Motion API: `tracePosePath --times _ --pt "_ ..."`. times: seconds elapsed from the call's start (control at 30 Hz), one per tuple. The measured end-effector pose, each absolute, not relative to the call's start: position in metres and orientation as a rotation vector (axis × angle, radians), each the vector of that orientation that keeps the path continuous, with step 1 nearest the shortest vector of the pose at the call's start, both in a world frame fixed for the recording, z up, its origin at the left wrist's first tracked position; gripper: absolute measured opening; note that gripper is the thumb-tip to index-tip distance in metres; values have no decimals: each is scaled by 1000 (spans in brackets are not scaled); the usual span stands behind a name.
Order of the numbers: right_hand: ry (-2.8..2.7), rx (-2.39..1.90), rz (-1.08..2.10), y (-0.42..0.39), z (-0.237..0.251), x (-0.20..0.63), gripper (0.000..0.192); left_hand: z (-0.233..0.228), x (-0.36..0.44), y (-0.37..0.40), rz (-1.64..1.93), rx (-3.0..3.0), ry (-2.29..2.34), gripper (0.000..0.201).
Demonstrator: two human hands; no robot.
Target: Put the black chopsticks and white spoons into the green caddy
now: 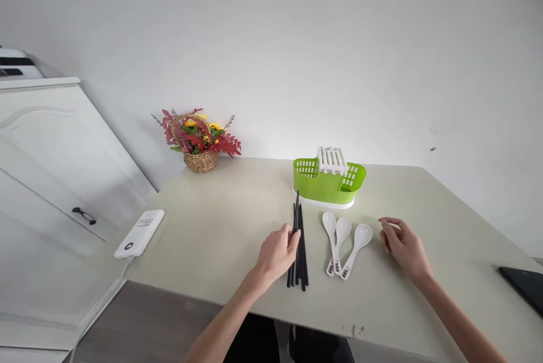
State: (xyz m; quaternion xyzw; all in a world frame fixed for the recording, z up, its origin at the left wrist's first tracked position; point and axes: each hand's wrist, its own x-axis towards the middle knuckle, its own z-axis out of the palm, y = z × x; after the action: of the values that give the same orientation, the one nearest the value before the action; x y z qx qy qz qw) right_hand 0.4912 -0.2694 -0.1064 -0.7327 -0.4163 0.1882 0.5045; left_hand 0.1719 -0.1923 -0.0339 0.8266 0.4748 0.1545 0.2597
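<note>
My left hand [278,250] is closed in a pinch at the bundle of black chopsticks [302,261]. At least one chopstick is between its thumb and fingers, its far end reaching past the others toward the green holder. Exactly how many it grips, I cannot tell. Three white spoons [360,237] lie fanned on the table, to the right of the chopsticks, their handles toward me. Right of the spoons, my right hand [405,247] hovers with loosely bent fingers, the index finger apart from the rest and nothing visible in it.
A green utensil holder [320,190] with a white slotted rack on top stands behind the spoons on the table [212,221]. Farther left are a flower basket [201,160] and a white power bank [139,233] with a cable. A black phone-like object [524,286] lies at the right.
</note>
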Motion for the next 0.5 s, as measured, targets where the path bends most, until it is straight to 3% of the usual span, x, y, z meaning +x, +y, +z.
tracePosePath --times 0.13,0.3,0.5 --pt "-1057 -1709 408 -268 -62 470 47 -22 152 -186 673 2076 1006 41" --pt "-1469 -1482 637 -244 2 402 41 -22 141 -181 862 2079 961 38" --pt "-1756 -1404 699 -210 50 327 50 -38 126 -171 946 2244 1039 33"
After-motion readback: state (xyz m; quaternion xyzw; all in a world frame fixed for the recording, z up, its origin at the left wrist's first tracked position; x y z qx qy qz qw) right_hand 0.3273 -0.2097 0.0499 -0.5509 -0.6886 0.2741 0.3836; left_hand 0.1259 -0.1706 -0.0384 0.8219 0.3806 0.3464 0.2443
